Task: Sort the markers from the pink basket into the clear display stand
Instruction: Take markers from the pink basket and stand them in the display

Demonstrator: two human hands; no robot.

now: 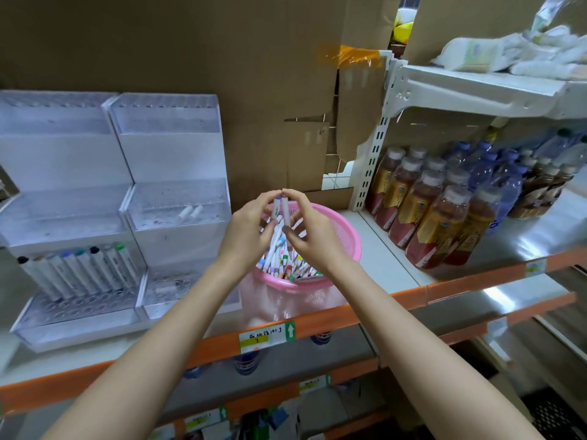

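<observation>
The left hand pinches a blue-capped marker and the right hand pinches a second marker. Both white cylindrical barrels stand upright, side by side, above the pink basket. This round perforated plastic basket holds loose markers; the stepped clear display stand to its left carries a row of capped markers.

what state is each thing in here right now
left hand: pinches blue-capped marker, upright
right hand: pinches second marker, upright
pink basket: upright, holding many markers
left stand: marker row in lowest tier
right stand: two markers lying on middle tier
bottles: upright, capped
</observation>
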